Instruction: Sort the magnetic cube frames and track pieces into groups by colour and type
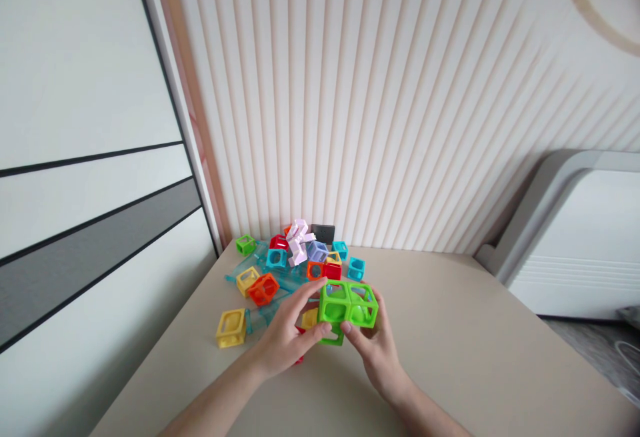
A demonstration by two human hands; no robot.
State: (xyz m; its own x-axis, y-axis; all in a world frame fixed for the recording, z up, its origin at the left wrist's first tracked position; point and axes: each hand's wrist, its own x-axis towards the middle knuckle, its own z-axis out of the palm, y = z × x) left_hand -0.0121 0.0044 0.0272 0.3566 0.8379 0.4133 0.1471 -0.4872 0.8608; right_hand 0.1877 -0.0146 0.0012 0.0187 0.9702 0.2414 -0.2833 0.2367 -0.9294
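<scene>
Between my two hands is a cluster of bright green, open-framed cube blocks (361, 320), two side by side and a third partly hidden below. My left hand (285, 340) is closed on the left side of the cluster, its thumb at the lower front edge and a finger along the top. On the right side, my right hand (383, 357) grips the cluster with its thumb at the front; its other fingers are mostly hidden behind. Partly covered by my left hand are a yellow block (309, 318) and a bit of red.
Loose blocks lie behind and to the left, among them a yellow block (231, 328), an orange block (263, 289) and a blue block (357, 268). Translucent teal pieces (290, 279), a lilac piece (299, 243) and a black box (323, 233) sit near the ribbed wall (340, 123).
</scene>
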